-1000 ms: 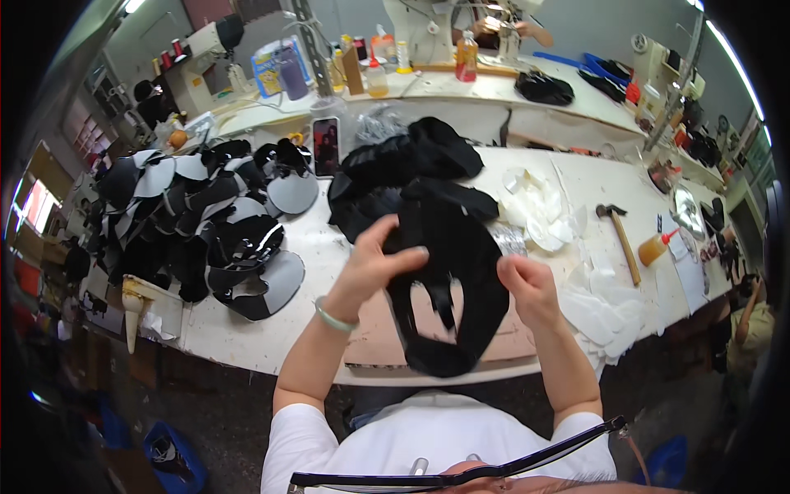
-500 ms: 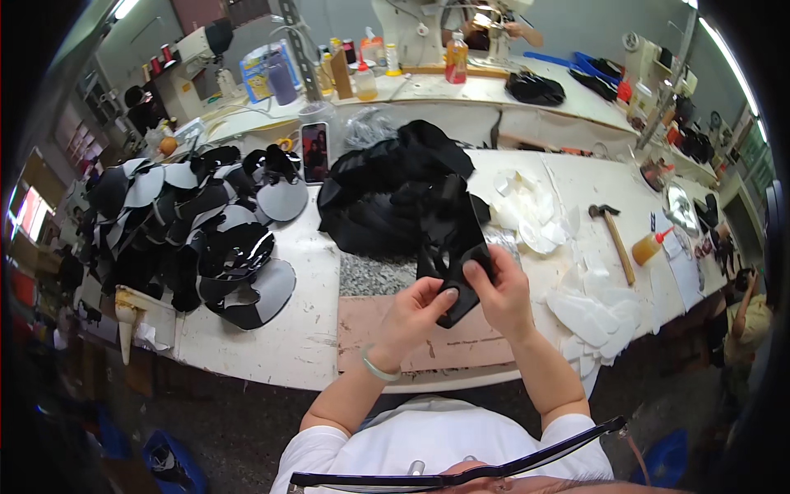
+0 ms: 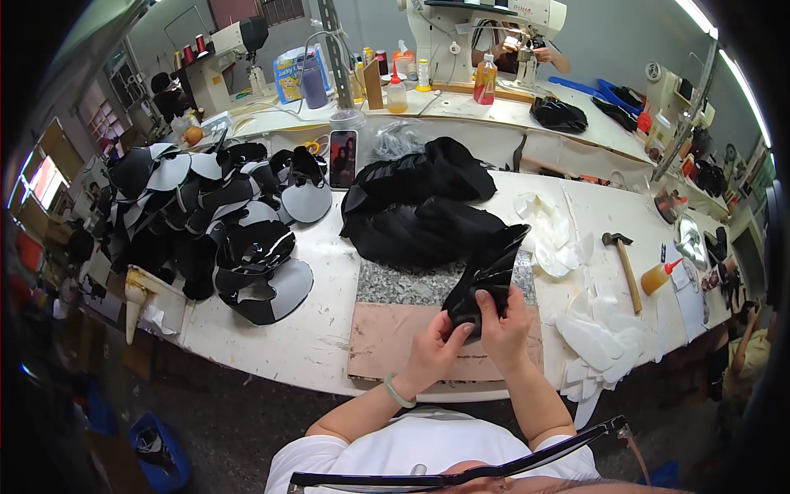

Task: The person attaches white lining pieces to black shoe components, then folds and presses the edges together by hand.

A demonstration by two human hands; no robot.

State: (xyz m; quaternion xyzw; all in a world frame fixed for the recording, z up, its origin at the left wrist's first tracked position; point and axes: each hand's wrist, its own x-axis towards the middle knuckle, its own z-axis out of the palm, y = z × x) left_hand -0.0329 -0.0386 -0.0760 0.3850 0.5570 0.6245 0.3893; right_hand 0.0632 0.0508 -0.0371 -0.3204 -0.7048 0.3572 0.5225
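Both my hands grip a glossy black shoe-upper piece [image 3: 494,262] above the near part of the bench. My left hand [image 3: 434,350] pinches its lower left edge, thumb on top. My right hand [image 3: 504,326] is closed on the lower right side, its thumb pressed onto the surface. The piece's upper end rises away from me, leaning right. Just beyond it lie stacked black pieces [image 3: 420,226] in two curved rows. Beneath my hands are a pinkish-brown board [image 3: 395,342] and a speckled stone slab [image 3: 399,284]. My fingers hide the piece's lower end.
A heap of black and grey shoe parts [image 3: 189,206] fills the left side. A phone [image 3: 342,159] stands behind it. To the right lie white padding pieces [image 3: 601,333], a hammer [image 3: 625,267] and a glue bottle [image 3: 658,277]. A person works at a sewing machine [image 3: 527,62] across the bench.
The black piece has been turned and bent, its upper end now leaning right. Both hands have shifted, still holding it. My view has tilted, moving the whole bench within the picture.
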